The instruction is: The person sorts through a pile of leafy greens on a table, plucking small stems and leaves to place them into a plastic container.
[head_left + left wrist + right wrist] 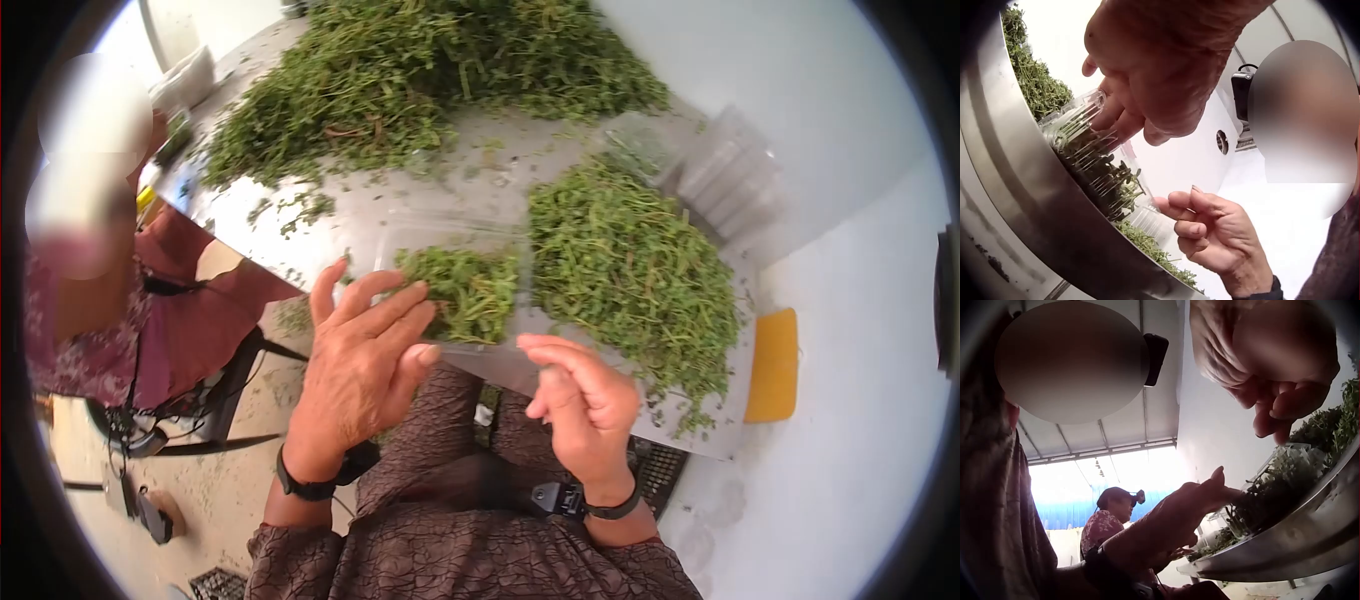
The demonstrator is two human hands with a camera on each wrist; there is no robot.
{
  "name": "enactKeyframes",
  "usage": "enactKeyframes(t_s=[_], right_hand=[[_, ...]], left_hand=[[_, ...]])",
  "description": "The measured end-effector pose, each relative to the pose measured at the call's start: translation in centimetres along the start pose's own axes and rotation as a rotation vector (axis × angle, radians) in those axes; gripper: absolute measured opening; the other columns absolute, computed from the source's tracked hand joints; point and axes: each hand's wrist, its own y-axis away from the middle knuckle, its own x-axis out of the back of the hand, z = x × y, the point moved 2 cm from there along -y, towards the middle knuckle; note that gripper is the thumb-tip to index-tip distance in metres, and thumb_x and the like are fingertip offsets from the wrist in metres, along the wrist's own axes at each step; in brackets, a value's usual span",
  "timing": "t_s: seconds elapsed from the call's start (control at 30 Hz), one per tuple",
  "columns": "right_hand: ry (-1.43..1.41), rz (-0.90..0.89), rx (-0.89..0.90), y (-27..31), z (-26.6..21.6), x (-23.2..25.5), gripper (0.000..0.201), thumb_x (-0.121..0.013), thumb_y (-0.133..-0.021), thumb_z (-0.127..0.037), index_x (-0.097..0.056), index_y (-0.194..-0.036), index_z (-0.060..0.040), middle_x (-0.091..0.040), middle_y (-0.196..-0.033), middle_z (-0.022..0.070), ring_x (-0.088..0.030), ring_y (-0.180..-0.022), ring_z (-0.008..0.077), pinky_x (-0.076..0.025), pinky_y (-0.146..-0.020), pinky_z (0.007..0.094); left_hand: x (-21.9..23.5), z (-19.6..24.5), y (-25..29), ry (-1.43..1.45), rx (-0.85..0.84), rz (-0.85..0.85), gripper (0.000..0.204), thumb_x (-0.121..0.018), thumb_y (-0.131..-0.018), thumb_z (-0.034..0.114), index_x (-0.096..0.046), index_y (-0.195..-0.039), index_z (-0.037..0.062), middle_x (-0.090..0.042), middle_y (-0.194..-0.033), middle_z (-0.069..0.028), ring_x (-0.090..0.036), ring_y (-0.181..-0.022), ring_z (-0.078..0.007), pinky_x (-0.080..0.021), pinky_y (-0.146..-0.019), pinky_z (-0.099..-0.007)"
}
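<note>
A clear plastic box (522, 285) lies at the table's near side, with cut leafy greens (470, 295) inside. My left hand (365, 345) reaches over its left side, fingers fairly straight and fingertips at the greens. In the left wrist view those fingers dip inside the clear wall (1099, 103). My right hand (590, 400) is by the box's near right corner, palm turned up and fingers loosely bent. Its fingertips (1163, 203) come right up to the box edge, and nothing shows in its grasp.
A loose heap of greens (635, 275) lies right of the box, and a far larger pile (430, 80) covers the table's back. Stacked clear boxes (730, 175) stand against the wall at right. Another person (90, 300) sits at the left. A yellow panel (773, 365) adjoins the right edge.
</note>
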Motion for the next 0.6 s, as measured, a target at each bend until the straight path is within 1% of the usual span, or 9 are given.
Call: enactKeyframes(t_s=[0.07, 0.17, 0.27, 0.3, 0.33, 0.4, 0.5, 0.53, 0.6], right_hand=[[0.047, 0.004, 0.043, 0.2, -0.1, 0.7, 0.018, -0.059, -0.096, -0.004, -0.067, -0.110, 0.0033, -0.069, -0.111, 0.0164, -0.064, -0.063, 0.0091, -0.051, -0.054, 0.0222], [0.132, 0.089, 0.047, 0.0, -0.5, 2.0, 0.018, -0.059, -0.096, -0.007, -0.067, -0.106, 0.0045, -0.070, -0.106, 0.0132, -0.061, -0.059, 0.0088, -0.048, -0.053, 0.0207], [0.517, 0.282, 0.086, -0.8, -0.3, 4.5, 0.016, -0.061, -0.091, 0.001, -0.068, -0.105, 0.0028, -0.069, -0.089, 0.0079, -0.061, -0.062, 0.0076, -0.049, -0.055, 0.0216], [0.519, 0.281, 0.089, -1.2, -0.5, 4.9, 0.016, -0.061, -0.091, 0.001, -0.068, -0.105, 0.0028, -0.069, -0.089, 0.0079, -0.061, -0.062, 0.0076, -0.049, -0.055, 0.0216], [0.580, 0.303, 0.068, -1.7, -0.8, 5.3, 0.017, -0.065, -0.086, 0.002, -0.068, -0.104, 0.0029, -0.069, -0.089, 0.0122, -0.064, -0.063, 0.0139, -0.050, -0.055, 0.0252], [0.688, 0.282, 0.028, -2.5, -1.2, 5.7, 0.022, -0.071, -0.081, 0.001, -0.068, -0.103, 0.0025, -0.069, -0.091, 0.0177, -0.067, -0.065, 0.0252, -0.052, -0.058, 0.0311], [0.765, 0.172, 0.009, -4.1, -0.9, 5.1, 0.024, -0.072, -0.080, -0.005, -0.069, -0.103, 0.0014, -0.069, -0.091, 0.0173, -0.066, -0.066, 0.0303, -0.052, -0.060, 0.0361], [0.765, 0.170, 0.014, -4.6, -0.7, 5.0, 0.024, -0.072, -0.080, -0.005, -0.069, -0.103, 0.0014, -0.069, -0.091, 0.0173, -0.066, -0.066, 0.0303, -0.052, -0.060, 0.0361], [0.953, 0.098, 0.106, -5.7, -0.4, 4.3, 0.021, -0.072, -0.079, -0.012, -0.068, -0.096, 0.0006, -0.067, -0.084, 0.0172, -0.064, -0.066, 0.0345, -0.050, -0.060, 0.0412]], left_hand=[[-0.5, -0.1, 0.0, -0.043, 0.024, -0.021, 0.030, -0.061, -0.091, 0.026, -0.069, -0.102, 0.0000, -0.068, -0.109, -0.0121, -0.057, -0.114, -0.0292, -0.021, -0.114, -0.0541], [-0.5, -0.2, -0.1, -0.017, 0.019, -0.014, 0.030, -0.061, -0.091, 0.026, -0.069, -0.102, -0.0005, -0.069, -0.108, -0.0124, -0.057, -0.114, -0.0297, -0.021, -0.114, -0.0543], [0.0, 0.3, -0.1, 0.003, 0.002, 0.053, 0.032, -0.061, -0.091, 0.029, -0.069, -0.100, -0.0013, -0.069, -0.106, -0.0137, -0.059, -0.112, -0.0305, -0.025, -0.113, -0.0530], [0.3, 0.4, 0.1, 0.005, -0.008, 0.098, 0.033, -0.060, -0.092, 0.030, -0.069, -0.099, -0.0015, -0.069, -0.106, -0.0142, -0.060, -0.111, -0.0307, -0.028, -0.112, -0.0525], [0.5, 0.6, 0.3, 0.006, -0.007, 0.101, 0.033, -0.060, -0.092, 0.030, -0.069, -0.099, -0.0015, -0.069, -0.106, -0.0142, -0.060, -0.111, -0.0307, -0.028, -0.112, -0.0525], [0.9, 1.1, 0.9, 0.048, -0.064, 0.207, 0.033, -0.060, -0.092, 0.031, -0.070, -0.095, -0.0005, -0.069, -0.103, -0.0144, -0.063, -0.106, -0.0310, -0.037, -0.107, -0.0517], [0.2, 2.0, 2.0, 0.171, -0.142, 0.257, 0.035, -0.053, -0.096, 0.033, -0.070, -0.094, 0.0018, -0.071, -0.102, -0.0129, -0.065, -0.103, -0.0308, -0.040, -0.105, -0.0507], [0.3, 2.5, 1.9, 0.172, -0.217, 0.255, 0.024, -0.068, -0.086, 0.025, -0.069, -0.089, 0.0018, -0.070, -0.097, -0.0131, -0.065, -0.099, -0.0292, -0.046, -0.100, -0.0492], [0.0, 3.2, 2.0, 0.212, -0.237, 0.223, 0.021, -0.071, -0.082, 0.021, -0.069, -0.088, 0.0017, -0.070, -0.097, -0.0127, -0.065, -0.099, -0.0287, -0.048, -0.099, -0.0485]])
